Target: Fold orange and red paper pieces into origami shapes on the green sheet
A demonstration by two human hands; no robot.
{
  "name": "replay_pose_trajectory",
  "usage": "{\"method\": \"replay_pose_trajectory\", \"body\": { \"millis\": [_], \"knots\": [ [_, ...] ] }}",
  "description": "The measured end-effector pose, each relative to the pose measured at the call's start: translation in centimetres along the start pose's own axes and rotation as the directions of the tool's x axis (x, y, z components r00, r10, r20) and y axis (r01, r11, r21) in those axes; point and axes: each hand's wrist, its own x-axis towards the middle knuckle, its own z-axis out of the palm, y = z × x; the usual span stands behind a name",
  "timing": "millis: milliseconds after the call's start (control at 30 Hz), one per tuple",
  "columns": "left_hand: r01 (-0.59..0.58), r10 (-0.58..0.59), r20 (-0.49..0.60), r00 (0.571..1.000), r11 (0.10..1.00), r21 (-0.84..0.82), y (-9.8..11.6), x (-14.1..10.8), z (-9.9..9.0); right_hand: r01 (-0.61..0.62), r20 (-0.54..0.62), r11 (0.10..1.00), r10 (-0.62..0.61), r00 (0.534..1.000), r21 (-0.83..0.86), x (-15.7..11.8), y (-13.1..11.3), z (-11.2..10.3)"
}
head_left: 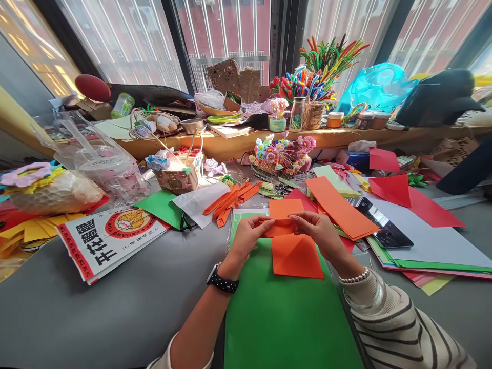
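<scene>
Orange paper piece (283, 223) grasped by fingers of left hand (246, 238) and right hand (323, 234), over green sheet (286, 323). Printed bag (115, 238) on worktop (154, 302): large "开花" legible, finer print too small.

1 left hand (249, 234), 1 right hand (318, 231), 1 pinched orange paper (283, 227), 1 watch (225, 283), 1 bead bracelet (355, 278). 1 phone (388, 230), 1 blue plastic bag (376, 89), 1 green-labelled bottle (296, 115). Folded orange strips (229, 201): several, overlapping, exact count unclear.

Orange paper (283, 228), bright green sheet (284, 312), grey table (146, 312) — black watch strap (226, 283) with white dots, cream sleeve (403, 323) with dark stripes — turquoise plastic bag (378, 88), plain red sheets (432, 209), white leaflet (115, 248) edged in red
</scene>
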Motion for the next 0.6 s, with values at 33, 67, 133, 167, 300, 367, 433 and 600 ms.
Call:
{"method": "replay_pose_trajectory", "body": {
  "millis": [33,67,133,167,300,367,433,600],
  "knots": [
    [0.001,-0.001,-0.012,1.000,1.000,-0.031,-0.03,0.02,0.00,-0.023,0.002,1.000,0.023,1.000,0.022,-0.03,-0.01,0.08],
    [0.004,-0.005,-0.022,1.000,0.998,-0.065,-0.04,0.03,0.00,-0.045,0.011,0.998,0.045,0.999,0.041,-0.06,-0.02,0.14],
    [0.008,-0.012,-0.028,1.000,0.993,-0.122,0.03,0.01,0.01,-0.069,0.038,0.996,0.067,0.997,0.054,-0.12,-0.01,0.23],
    [0.014,-0.017,-0.025,1.000,0.991,-0.135,0.09,-0.03,0.02,-0.064,0.046,0.997,0.062,0.997,0.042,-0.14,0.00,0.24],
    [0.057,-0.051,0.073,0.996,0.994,-0.088,0.46,-0.31,0.18,0.024,0.050,0.996,-0.020,0.999,-0.083,-0.16,0.03,0.11],
    [0.070,-0.064,0.135,0.989,0.997,-0.039,0.63,-0.47,0.28,0.063,0.080,0.986,-0.052,0.995,-0.152,-0.20,-0.05,0.04],
    [0.065,-0.065,0.168,0.984,0.998,0.008,0.74,-0.57,0.36,0.099,0.126,0.970,-0.072,0.989,-0.222,-0.31,-0.23,0.03],
    [0.056,-0.070,0.196,0.978,0.996,0.075,0.72,-0.55,0.31,0.173,0.224,0.918,-0.096,0.970,-0.356,-0.77,-0.80,0.31]
  ]
}}
